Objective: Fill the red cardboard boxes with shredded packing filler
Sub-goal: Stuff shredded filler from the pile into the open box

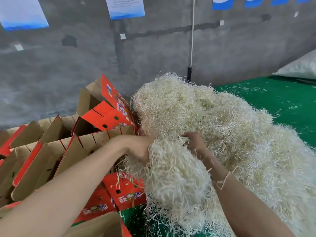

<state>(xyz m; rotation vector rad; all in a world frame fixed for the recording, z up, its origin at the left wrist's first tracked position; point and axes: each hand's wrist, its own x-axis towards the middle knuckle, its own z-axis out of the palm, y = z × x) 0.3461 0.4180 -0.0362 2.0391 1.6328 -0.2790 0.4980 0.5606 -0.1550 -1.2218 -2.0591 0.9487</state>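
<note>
A big heap of pale shredded packing filler (222,127) covers the centre and right of the view. My left hand (138,149) grips the left side of a large clump of filler (176,175), fingers buried in the strands. My right hand (195,142) grips the same clump from above on its right. Several red cardboard boxes (109,115) with brown insides stand open and crowded together on the left. One red box (126,190) sits just below the clump, with a few strands lying on it.
Green matting (280,103) covers the floor to the right, sprinkled with loose strands. A white sack (301,67) lies at the far right. A grey concrete wall (153,48) with posters stands behind. A white cord (192,31) hangs down it.
</note>
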